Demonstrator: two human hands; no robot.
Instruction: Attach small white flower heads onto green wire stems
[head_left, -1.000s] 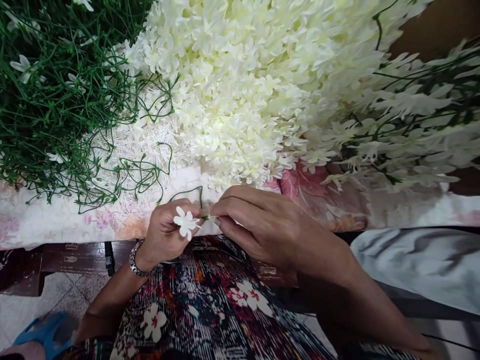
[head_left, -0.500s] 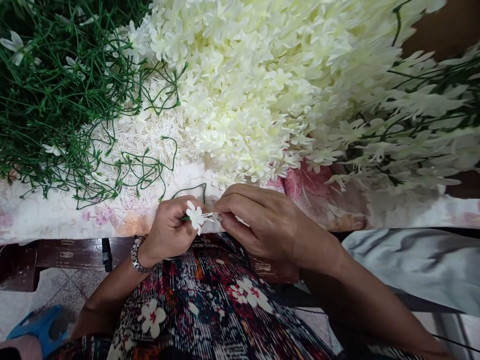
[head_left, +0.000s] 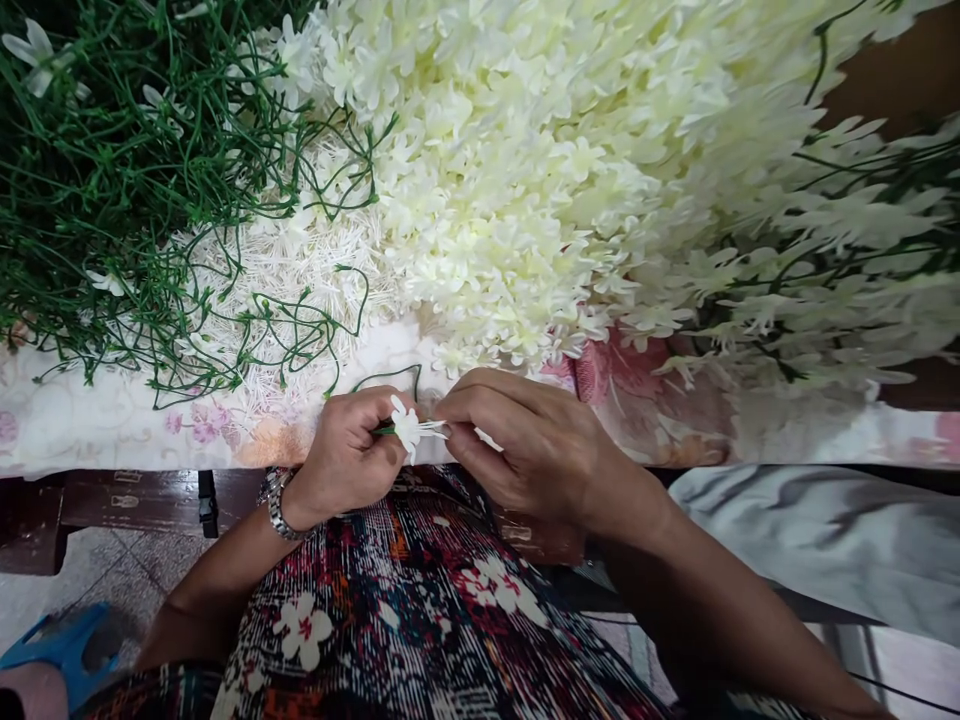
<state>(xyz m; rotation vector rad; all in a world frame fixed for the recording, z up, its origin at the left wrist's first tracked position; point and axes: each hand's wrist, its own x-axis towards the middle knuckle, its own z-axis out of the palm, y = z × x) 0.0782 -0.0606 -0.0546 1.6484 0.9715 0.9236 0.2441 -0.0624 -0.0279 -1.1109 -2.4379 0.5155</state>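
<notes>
My left hand (head_left: 356, 447) is closed round a thin green artificial stem (head_left: 418, 378), whose loose part bends up over the table cloth. At the stem's tip, between both hands, sits a white artificial flower (head_left: 407, 428) facing right, with thin white stamens (head_left: 433, 428) sticking out of it. The fingers of my right hand (head_left: 517, 440) pinch at the ends of these stamens. What exactly lies between those fingertips is too small to make out fully. A metal watch (head_left: 279, 508) circles my left wrist.
Green stems (head_left: 112, 190) are heaped at the left, beside a pile of white stamens (head_left: 300, 255). Cream petals (head_left: 510, 180) fill the middle. Finished-looking white flowers on stems (head_left: 840, 250) lie at the right. A flowered cloth (head_left: 45, 425) covers the table; a blue stool (head_left: 67, 655) stands below left.
Both hands stay together with the flower and shift slightly right in view. The flower has turned a little more sideways. My right fingers remain at the stamen ends.
</notes>
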